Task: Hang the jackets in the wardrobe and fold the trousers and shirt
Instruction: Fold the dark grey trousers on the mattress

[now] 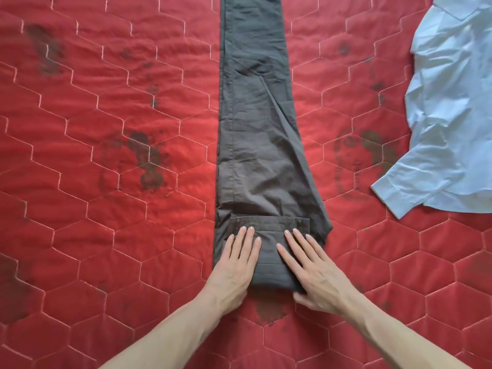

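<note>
Head view shows both bare forearms reaching forward from the bottom edge and converging on the near end of the long dark grey-brown cotton trousers, which lie lengthwise on the red quilted bedspread with hexagon stitching and run out of view at the top. The left hand lies palm down on the left part of the folded-over waistband section, its fingers straight, close together and pointing away from the person; it presses flat and grasps nothing. The right hand lies palm down on the right part of the same fold, fingers straight and slightly spread, angled up and to the left, with the thumb at the near edge of the fabric; it too presses flat without curling round the cloth. A bare strip of the fold shows between the two hands. Well off to the right of the right hand lies the crumpled pale blue long-sleeved shirt, one cuff nearest the trousers. No readable writing shows.
</note>
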Demonstrator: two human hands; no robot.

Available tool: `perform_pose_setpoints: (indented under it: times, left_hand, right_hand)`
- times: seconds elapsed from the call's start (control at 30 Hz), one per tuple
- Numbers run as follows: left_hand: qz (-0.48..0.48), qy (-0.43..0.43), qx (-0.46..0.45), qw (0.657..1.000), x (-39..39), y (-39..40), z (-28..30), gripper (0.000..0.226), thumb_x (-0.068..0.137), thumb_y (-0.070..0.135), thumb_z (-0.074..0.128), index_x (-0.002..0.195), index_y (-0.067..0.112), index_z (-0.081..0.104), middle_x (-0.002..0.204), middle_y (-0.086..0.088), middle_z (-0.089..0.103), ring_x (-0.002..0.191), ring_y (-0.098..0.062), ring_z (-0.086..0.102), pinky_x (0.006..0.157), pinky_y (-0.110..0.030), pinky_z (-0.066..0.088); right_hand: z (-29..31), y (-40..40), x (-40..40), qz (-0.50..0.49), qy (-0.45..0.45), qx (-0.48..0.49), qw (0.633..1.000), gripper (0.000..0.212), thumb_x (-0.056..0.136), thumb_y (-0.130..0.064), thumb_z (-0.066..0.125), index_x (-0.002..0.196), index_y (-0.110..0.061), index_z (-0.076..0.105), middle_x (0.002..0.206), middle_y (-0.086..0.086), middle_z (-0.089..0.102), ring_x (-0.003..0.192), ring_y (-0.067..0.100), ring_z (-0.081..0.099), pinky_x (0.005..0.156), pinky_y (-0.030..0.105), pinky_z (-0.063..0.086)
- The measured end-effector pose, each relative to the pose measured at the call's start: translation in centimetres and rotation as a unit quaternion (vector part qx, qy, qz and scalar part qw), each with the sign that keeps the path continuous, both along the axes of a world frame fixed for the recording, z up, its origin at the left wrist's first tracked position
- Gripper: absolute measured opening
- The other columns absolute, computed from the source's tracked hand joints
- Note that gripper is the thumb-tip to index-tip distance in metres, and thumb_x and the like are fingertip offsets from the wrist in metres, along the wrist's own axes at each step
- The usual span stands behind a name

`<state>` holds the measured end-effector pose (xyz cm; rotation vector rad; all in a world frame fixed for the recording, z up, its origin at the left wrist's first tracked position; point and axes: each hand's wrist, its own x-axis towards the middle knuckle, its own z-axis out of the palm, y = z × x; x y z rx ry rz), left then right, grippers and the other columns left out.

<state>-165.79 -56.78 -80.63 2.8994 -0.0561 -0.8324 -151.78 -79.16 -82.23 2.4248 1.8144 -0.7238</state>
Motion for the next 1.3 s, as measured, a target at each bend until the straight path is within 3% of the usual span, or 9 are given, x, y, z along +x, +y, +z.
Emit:
perform_pose_setpoints:
  times: [0.17, 0.33, 0.47, 0.6, 0.8, 0.97, 1.17, 1.23, 1.3]
  left_hand:
    - [0.023, 0.029, -0.003, 0.999, 0.4, -1.0, 0.5, 0.077, 0.084, 0.007, -0.003, 0.159, -0.005, -0.015, 0.162, -0.035, -0.025, 0.151, -0.054, -0.021, 0.125, -0.062, 0.004]
    - [0.058, 0.066, -0.029, 0.996, 1.1, -0.5, 2.2, 0.094, 0.085, 0.009, 0.043, 0.162, 0.001, -0.010, 0.169, -0.026, -0.019, 0.158, -0.041, -0.016, 0.129, -0.053, -0.003]
    - [0.074, 0.087, -0.104, 0.988, 1.4, 1.1, 4.2, 0.095, 0.082, 0.012, 0.046, 0.165, 0.007, 0.000, 0.173, -0.017, -0.006, 0.161, -0.030, -0.006, 0.131, -0.041, 0.000]
    - [0.139, 0.077, -0.202, 0.966, 1.7, 2.9, 5.7, 0.084, 0.087, 0.011, 0.046, 0.166, 0.014, 0.016, 0.173, -0.008, 0.016, 0.160, -0.019, 0.014, 0.128, -0.022, 0.004]
    - [0.234, 0.068, -0.291, 0.925, 3.4, 5.9, 7.2, 0.073, 0.074, 0.018, 0.044, 0.146, 0.024, 0.058, 0.141, -0.002, 0.066, 0.128, -0.019, 0.061, 0.108, -0.024, 0.044]
    - [0.397, 0.080, -0.433, 0.805, 5.1, 9.4, 6.7, 0.031, 0.072, 0.032, 0.056, 0.094, 0.032, 0.077, 0.070, 0.015, 0.068, 0.060, 0.000, 0.057, 0.057, -0.016, 0.043]
    - [0.586, 0.087, -0.569, 0.570, 5.6, 11.7, 3.6, 0.042, 0.083, 0.045, 0.078, 0.117, 0.019, 0.078, 0.120, -0.011, 0.076, 0.110, -0.024, 0.072, 0.093, -0.039, 0.051]
    - [0.614, 0.059, -0.543, 0.570, 6.0, 10.9, 2.4, 0.026, 0.092, 0.035, 0.072, 0.111, 0.019, 0.079, 0.118, -0.002, 0.078, 0.113, -0.021, 0.072, 0.091, -0.030, 0.054]
    - [0.594, 0.023, -0.500, 0.630, 6.5, 10.1, 1.6, 0.016, 0.103, 0.026, 0.064, 0.112, 0.024, 0.076, 0.115, 0.016, 0.077, 0.112, -0.003, 0.070, 0.086, -0.013, 0.051]
  right_hand:
    - [1.1, 0.4, 1.1, 0.020, -0.009, -0.002, 1.000, 0.110, 0.068, -0.043, 0.083, 0.161, -0.009, 0.035, 0.167, 0.022, 0.031, 0.154, 0.039, 0.032, 0.123, 0.051, 0.019]
    - [2.7, -0.3, 2.3, -0.001, 0.035, 0.093, 0.995, 0.072, 0.077, -0.020, 0.084, 0.144, -0.012, 0.062, 0.154, 0.006, 0.056, 0.142, 0.019, 0.054, 0.119, 0.041, 0.030]
    - [3.8, -1.4, 2.3, -0.070, 0.089, 0.189, 0.975, 0.035, 0.099, -0.023, 0.063, 0.131, -0.011, 0.070, 0.138, -0.002, 0.069, 0.126, 0.011, 0.066, 0.111, 0.035, 0.043]
    - [4.4, -1.6, 1.7, -0.184, 0.112, 0.245, 0.945, 0.030, 0.097, -0.034, 0.066, 0.119, -0.016, 0.077, 0.120, -0.010, 0.075, 0.110, 0.009, 0.071, 0.103, 0.028, 0.050]
    - [4.3, 0.6, 1.8, -0.318, 0.223, 0.223, 0.894, 0.043, 0.083, -0.029, 0.089, 0.123, -0.030, 0.075, 0.131, -0.030, 0.064, 0.129, -0.001, 0.056, 0.111, 0.017, 0.038]
    - [3.8, 2.7, 3.5, -0.421, 0.287, 0.205, 0.836, 0.022, 0.099, -0.036, 0.069, 0.078, -0.037, 0.063, 0.073, -0.026, 0.061, 0.067, -0.008, 0.050, 0.065, 0.018, 0.041]
    - [2.8, 5.3, 5.6, -0.514, 0.315, 0.213, 0.769, 0.021, 0.102, -0.046, 0.057, 0.084, -0.038, 0.062, 0.076, -0.023, 0.063, 0.072, -0.005, 0.051, 0.068, 0.021, 0.044]
    - [2.2, 6.2, 6.3, -0.518, 0.308, 0.204, 0.772, 0.016, 0.106, -0.042, 0.053, 0.105, -0.032, 0.066, 0.093, -0.023, 0.071, 0.087, -0.004, 0.062, 0.081, 0.023, 0.049]
    - [1.8, 7.2, 6.9, -0.517, 0.297, 0.193, 0.779, 0.031, 0.107, -0.048, 0.046, 0.124, -0.026, 0.060, 0.106, -0.020, 0.073, 0.100, 0.002, 0.067, 0.090, 0.028, 0.049]
